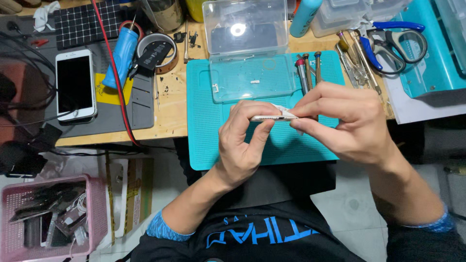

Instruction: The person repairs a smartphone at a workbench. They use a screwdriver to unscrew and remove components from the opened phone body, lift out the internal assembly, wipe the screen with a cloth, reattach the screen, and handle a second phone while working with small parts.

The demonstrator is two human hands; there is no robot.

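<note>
My left hand [245, 140] and right hand [347, 121] pinched a thin phone [273, 117] edge-on between their fingertips, above the teal mat [213, 145]. My fingers hid most of it; only its bottom edge showed, and a white piece on top was too small to make out. The mat lay on a wooden bench [170, 111], with a clear box [245, 48], screwdrivers [307, 70], scissors [393, 43] and a white phone [75, 85] around.

A white smartphone [75, 85] lies face-up on a grey mat [138, 104]. Blue-handled scissors [395, 43] rest at right. A pink basket [48, 218] sits below.
</note>
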